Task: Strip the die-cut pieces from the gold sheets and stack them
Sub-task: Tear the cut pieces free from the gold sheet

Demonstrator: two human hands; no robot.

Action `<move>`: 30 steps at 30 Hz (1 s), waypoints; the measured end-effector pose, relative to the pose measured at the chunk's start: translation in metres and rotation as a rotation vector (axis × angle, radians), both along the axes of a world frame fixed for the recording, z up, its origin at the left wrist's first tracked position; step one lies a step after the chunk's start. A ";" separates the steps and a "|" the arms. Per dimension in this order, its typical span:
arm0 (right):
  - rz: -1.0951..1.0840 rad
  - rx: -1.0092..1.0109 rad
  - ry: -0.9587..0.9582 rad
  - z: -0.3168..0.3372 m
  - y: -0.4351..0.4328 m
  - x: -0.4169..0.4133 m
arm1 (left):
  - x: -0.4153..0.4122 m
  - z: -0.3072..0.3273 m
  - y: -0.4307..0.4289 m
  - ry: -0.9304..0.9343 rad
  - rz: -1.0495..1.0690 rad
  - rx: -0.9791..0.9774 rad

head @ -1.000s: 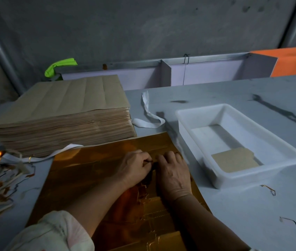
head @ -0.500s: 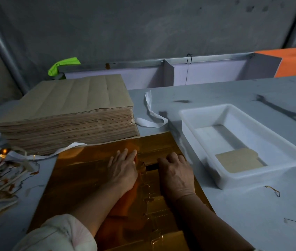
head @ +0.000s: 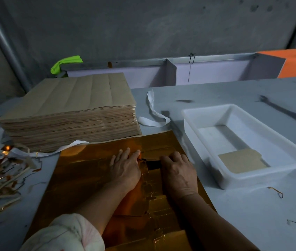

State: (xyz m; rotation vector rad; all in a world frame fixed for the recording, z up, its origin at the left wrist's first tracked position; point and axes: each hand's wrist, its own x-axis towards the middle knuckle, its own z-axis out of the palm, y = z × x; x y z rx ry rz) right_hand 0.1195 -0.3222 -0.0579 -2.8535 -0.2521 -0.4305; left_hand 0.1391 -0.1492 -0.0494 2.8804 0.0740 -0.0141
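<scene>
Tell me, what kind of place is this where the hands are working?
Probably a small print-finishing or packaging workshop. A tall stack of brown sheets waits on the grey worktable, both hands press a shiny gold sheet, and cut-off scraps pile up at the left.

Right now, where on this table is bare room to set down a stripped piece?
Bare table right of the gold sheet, before the tray, and behind it. Crowded: scraps left, stack behind.
</scene>
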 end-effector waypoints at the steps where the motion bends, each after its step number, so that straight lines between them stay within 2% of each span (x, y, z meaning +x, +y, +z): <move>1: -0.001 0.001 0.001 0.000 0.000 0.000 | 0.000 0.000 0.000 -0.001 0.000 -0.001; 23: -0.037 0.048 -0.031 0.002 0.000 -0.001 | 0.004 -0.006 0.002 -0.004 -0.005 -0.021; 30: -0.117 0.228 -0.038 0.002 -0.004 0.000 | 0.000 -0.002 0.002 0.000 -0.021 -0.035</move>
